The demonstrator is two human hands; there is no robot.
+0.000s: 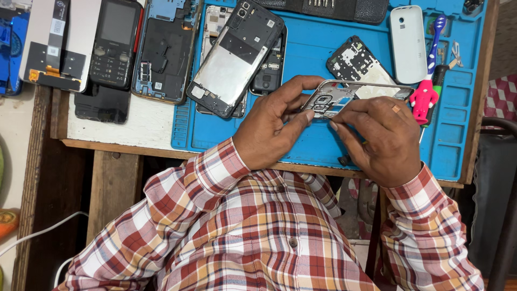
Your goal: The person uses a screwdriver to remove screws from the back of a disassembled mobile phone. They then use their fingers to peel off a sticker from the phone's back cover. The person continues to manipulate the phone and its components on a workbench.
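Phone mid-frame (353, 95) sits between my two hands just above the near edge of the blue repair mat (318, 48), its long axis running left to right. My left hand (272, 129) pinches its left end with thumb and fingers, and my right hand (379, 137) grips the lower edge, fingertips nearest the camera cutout. A pink toothbrush (428, 81) lies just beyond the frame's right end.

One head-worn camera looks steeply down from close above the person's chest, facing forward over the table (124, 144) edge; the blue mat (323, 37) fills the upper frame.
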